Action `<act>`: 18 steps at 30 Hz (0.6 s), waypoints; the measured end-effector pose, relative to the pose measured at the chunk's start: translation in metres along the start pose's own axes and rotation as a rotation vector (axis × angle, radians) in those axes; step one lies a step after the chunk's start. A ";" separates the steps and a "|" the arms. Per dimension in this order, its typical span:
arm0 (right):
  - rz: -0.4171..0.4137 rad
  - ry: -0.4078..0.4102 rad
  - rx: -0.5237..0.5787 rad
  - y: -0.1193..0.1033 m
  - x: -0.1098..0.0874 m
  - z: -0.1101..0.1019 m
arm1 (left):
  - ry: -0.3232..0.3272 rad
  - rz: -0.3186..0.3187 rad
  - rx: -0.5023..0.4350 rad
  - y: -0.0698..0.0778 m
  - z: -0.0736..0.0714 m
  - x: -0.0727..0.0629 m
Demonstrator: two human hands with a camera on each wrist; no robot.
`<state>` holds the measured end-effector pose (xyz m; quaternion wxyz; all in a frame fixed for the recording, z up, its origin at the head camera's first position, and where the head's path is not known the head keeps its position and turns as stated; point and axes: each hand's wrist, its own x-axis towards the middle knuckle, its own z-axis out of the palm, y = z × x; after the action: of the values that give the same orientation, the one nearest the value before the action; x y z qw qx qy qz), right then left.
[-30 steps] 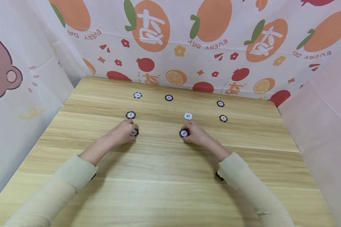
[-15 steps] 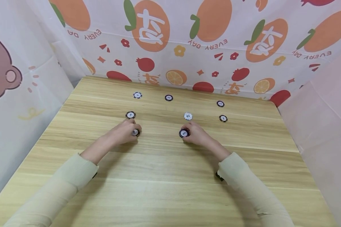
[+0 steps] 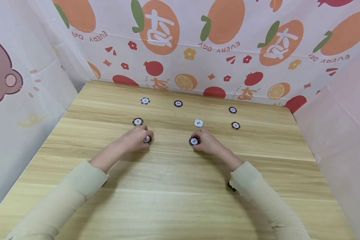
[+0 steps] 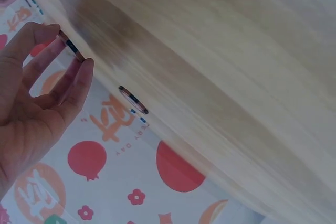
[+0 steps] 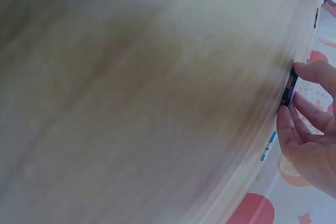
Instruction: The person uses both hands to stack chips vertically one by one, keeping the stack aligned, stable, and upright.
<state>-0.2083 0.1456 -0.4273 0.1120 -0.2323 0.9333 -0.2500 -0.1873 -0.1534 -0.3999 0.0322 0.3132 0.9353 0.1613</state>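
Observation:
My left hand [image 3: 135, 138] pinches a dark poker chip [image 3: 147, 139] by its edge between thumb and fingers; in the left wrist view this chip [image 4: 71, 45] appears edge-on, close over the tabletop. To the right, my right hand [image 3: 208, 141] grips a dark purple-edged chip [image 3: 194, 141] with a white 500 centre. From the right wrist view its edge [image 5: 290, 86] looks thick, like chips stacked together. Just beyond the left hand lies a black chip [image 3: 138, 121] marked 100. A white chip [image 3: 198, 123] marked 10 lies just past the right hand.
More chips lie flat farther back: a white-and-dark one [image 3: 145, 100], a dark one [image 3: 178, 103], and two at the right, one dark purple [image 3: 232, 110] and one black [image 3: 235, 125]. The wooden table [image 3: 168, 200] meets a fruit-patterned curtain [image 3: 189, 43] behind.
My left hand has slid a little to the right with its chip, toward the right hand. The right hand and the other chips have stayed in place.

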 end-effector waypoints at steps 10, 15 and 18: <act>-0.006 0.011 -0.005 0.000 0.000 0.001 | -0.027 0.010 0.024 0.011 -0.001 0.013; -0.003 0.006 -0.009 0.000 0.000 0.000 | -0.041 0.016 0.056 0.017 -0.002 0.020; -0.003 0.002 -0.005 -0.001 0.001 0.000 | -0.048 0.028 0.067 0.019 -0.002 0.024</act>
<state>-0.2086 0.1450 -0.4268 0.1100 -0.2335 0.9337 -0.2480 -0.1960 -0.1248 -0.3908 0.0418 0.3308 0.9347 0.1229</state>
